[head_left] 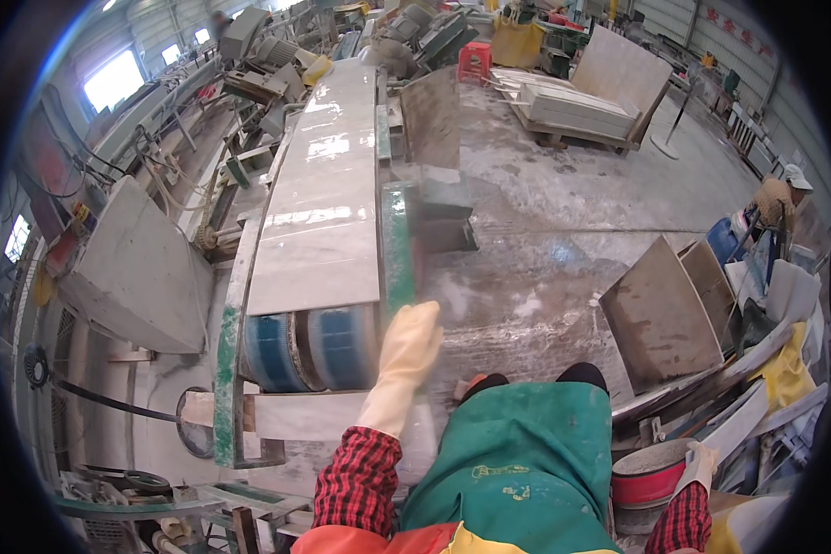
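Observation:
My left hand [409, 346], in a pale rubber glove, is at the right side of a roller conveyor, by the end of its green side rail [399, 245]. Its fingers are curled; whatever they may hold is hidden. Just beyond it, a long, wet, light stone slab [314, 245] lies along the conveyor, its near edge over the blue rollers [342, 346]. Low on the right, my right hand [702, 464], gloved too, is beside a red round tub [651, 480] with a greyish top. That hand's fingers show only in part.
Stone panels [660, 309] lean at the right, near offcuts and a yellow cloth [789, 369]. Farther right a person [776, 203] in a white cap bends over. Beyond are stacked slabs [572, 111] on a pallet and a red stool [475, 61]. A large stone block [138, 268] stands left.

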`<state>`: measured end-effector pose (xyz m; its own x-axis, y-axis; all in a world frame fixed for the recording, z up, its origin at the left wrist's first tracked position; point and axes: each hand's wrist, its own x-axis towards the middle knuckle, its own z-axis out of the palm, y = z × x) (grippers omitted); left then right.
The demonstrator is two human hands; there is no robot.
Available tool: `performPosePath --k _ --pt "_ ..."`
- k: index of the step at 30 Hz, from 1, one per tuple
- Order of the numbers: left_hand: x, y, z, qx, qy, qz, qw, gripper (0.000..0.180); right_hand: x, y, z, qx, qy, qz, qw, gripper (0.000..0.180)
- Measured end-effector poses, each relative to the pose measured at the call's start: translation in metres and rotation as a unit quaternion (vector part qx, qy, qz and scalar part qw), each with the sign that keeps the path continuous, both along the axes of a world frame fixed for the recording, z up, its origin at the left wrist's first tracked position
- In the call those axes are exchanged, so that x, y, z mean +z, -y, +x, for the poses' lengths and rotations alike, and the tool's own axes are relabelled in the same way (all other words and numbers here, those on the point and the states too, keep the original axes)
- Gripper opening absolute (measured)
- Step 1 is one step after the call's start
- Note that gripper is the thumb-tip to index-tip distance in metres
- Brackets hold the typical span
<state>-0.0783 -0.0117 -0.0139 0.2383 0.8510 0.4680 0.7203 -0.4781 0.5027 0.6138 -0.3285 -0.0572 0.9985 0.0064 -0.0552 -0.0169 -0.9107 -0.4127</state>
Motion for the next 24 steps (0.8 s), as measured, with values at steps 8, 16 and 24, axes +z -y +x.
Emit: performPosePath --k 8,16,24 --pt "0.0 0.004 -0.004 0.003 0.015 0.0 1.0 0.034 0.04 -0.006 0.019 0.073 -0.14 0.453 0.878 0.065" --pt "-0.002 -0.001 0.0 -0.002 0.039 0.004 0.999 0.035 0.153 -0.11 -0.09 0.022 -0.166 0.525 0.834 0.056" --pt "0.021 0.003 0.051 -0.046 0.4 -0.234 0.885 0.041 0.178 -0.259 -0.262 0.428 -0.333 0.391 0.744 0.066"
